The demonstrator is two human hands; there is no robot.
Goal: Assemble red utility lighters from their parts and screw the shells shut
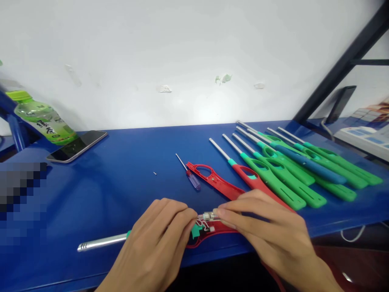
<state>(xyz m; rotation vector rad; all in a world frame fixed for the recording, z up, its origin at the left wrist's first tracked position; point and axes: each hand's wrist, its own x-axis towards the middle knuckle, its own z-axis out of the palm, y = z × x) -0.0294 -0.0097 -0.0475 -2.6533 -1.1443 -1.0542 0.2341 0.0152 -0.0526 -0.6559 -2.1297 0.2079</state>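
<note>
Near the front table edge lies an opened red gas lighter (223, 228) with a silver barrel (101, 242) pointing left. White wires and a teal trigger piece (197, 231) show inside its red half-shell. My left hand (159, 239) bends over the lighter, fingers closed at the left end of a small clear part with a metal valve (208, 216). My right hand (267, 227) pinches the right end of that same clear part above the shell. Fingers hide much of it. Behind them rests the loose red shell half (223, 185).
A small screwdriver (193, 179) and a tiny screw (154, 173) lie on the blue table (130, 162). Several green lighters (291, 186), a red one (252, 175) and a blue one (310, 163) lie right. A phone (77, 147) and bottle (45, 117) are left.
</note>
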